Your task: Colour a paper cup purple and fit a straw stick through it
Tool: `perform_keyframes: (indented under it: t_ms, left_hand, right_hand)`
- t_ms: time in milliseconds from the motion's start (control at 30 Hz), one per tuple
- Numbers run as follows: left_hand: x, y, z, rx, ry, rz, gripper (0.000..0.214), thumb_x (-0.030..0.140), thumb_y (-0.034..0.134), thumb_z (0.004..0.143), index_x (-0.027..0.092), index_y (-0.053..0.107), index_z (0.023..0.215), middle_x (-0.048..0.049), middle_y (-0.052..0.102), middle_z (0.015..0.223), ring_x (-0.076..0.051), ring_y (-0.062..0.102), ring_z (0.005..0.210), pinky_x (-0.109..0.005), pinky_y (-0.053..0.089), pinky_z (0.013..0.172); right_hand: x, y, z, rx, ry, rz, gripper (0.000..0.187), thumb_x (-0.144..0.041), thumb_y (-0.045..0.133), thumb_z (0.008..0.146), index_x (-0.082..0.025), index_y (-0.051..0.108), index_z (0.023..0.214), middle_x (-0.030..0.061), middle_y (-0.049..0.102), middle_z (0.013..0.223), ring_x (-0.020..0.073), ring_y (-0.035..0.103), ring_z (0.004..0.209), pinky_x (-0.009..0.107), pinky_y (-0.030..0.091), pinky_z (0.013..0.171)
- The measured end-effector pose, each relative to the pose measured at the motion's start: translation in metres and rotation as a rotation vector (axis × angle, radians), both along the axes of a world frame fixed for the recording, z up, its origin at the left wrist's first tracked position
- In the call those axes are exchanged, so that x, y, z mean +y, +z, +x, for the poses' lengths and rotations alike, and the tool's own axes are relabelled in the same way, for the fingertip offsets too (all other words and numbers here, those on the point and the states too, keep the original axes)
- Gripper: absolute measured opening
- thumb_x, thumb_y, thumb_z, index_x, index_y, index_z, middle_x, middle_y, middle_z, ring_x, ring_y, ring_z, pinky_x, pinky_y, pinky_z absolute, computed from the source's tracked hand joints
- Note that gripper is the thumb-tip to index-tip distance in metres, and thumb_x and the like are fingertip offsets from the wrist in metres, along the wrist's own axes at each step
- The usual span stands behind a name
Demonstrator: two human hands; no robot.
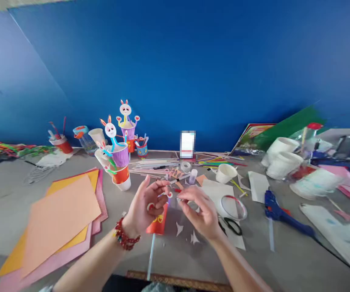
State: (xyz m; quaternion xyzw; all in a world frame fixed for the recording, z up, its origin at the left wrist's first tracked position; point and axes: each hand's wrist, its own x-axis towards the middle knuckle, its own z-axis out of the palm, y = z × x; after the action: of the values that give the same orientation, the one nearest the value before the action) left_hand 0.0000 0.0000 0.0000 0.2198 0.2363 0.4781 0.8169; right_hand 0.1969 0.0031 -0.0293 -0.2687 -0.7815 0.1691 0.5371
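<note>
My left hand (pixel 148 205) is raised over a decorated cup figure, thumb apart and fingers loosely bent. A small white disc with a red center (pixel 150 207) shows against its palm; whether the fingers touch it I cannot tell. Beneath lies the figure's red paper cup (pixel 160 225) with yellow markings, a pale straw (pixel 151 255) extending toward me. Another red-centered disc (pixel 170 195) shows beyond the fingers. My right hand (pixel 202 213) is a little to the right, its thumb and fingertips closed together around something too small to make out. White paper scraps (pixel 194 237) lie below it.
Colored sheets (pixel 62 219) are stacked at left, with finished rabbit cup figures (pixel 118 156) behind. Black-handled scissors (pixel 232 226), a tape roll (pixel 233 207) and a white cup (pixel 226 173) are on the right. A blue glue gun (pixel 284 215) trails its cord farther right.
</note>
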Motion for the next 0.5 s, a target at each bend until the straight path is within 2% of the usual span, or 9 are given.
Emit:
perform_keyframes:
  t_ms: [133,233,367,433,500]
  left_hand:
    - [0.0,0.001,0.026,0.141,-0.015,-0.035,0.062,0.068,0.044,0.089,0.012,0.065,0.107,-0.0049,0.06,0.09,-0.005,0.047,0.056,-0.013,0.025,0.038]
    - [-0.002,-0.001,0.039,0.26,0.036,0.033,0.062,0.071,0.043,0.088,0.015,0.065,0.105,-0.0045,0.062,0.088,-0.01,0.055,0.067,-0.017,0.041,0.053]
    - [-0.001,-0.004,0.046,0.271,0.026,0.092,0.061,0.07,0.04,0.09,0.016,0.064,0.104,-0.0042,0.063,0.09,-0.013,0.059,0.077,-0.023,0.047,0.072]
    - [0.0,-0.004,0.045,0.255,-0.005,0.093,0.064,0.073,0.04,0.088,0.016,0.064,0.105,-0.0058,0.063,0.094,-0.015,0.06,0.081,-0.025,0.047,0.073]
    - [-0.001,-0.006,0.04,0.268,-0.062,0.095,0.062,0.072,0.043,0.088,0.015,0.065,0.102,-0.0066,0.062,0.097,-0.016,0.06,0.084,-0.024,0.047,0.069]
  right_hand:
    - [-0.013,0.009,-0.006,-0.179,-0.033,0.045,0.028,-0.02,0.066,0.088,-0.023,0.061,0.114,0.0094,0.065,0.117,0.027,0.057,0.111,0.045,0.049,0.095]
    - [-0.017,0.008,-0.014,-0.238,-0.075,0.033,0.023,-0.02,0.063,0.087,-0.022,0.061,0.11,0.0099,0.065,0.115,0.0285,0.056,0.114,0.049,0.046,0.101]
    - [-0.017,0.004,-0.019,-0.177,-0.107,0.024,0.012,-0.014,0.06,0.085,-0.022,0.063,0.094,0.0077,0.066,0.106,0.0257,0.058,0.107,0.047,0.049,0.099]
    - [-0.015,0.003,-0.015,-0.143,-0.085,0.062,0.013,-0.011,0.06,0.084,-0.022,0.064,0.09,0.0061,0.065,0.096,0.0229,0.06,0.098,0.044,0.052,0.094]
    - [-0.014,0.004,-0.009,-0.111,-0.068,0.165,0.018,-0.008,0.059,0.084,-0.022,0.066,0.094,0.0043,0.064,0.087,0.0198,0.061,0.087,0.042,0.054,0.089]
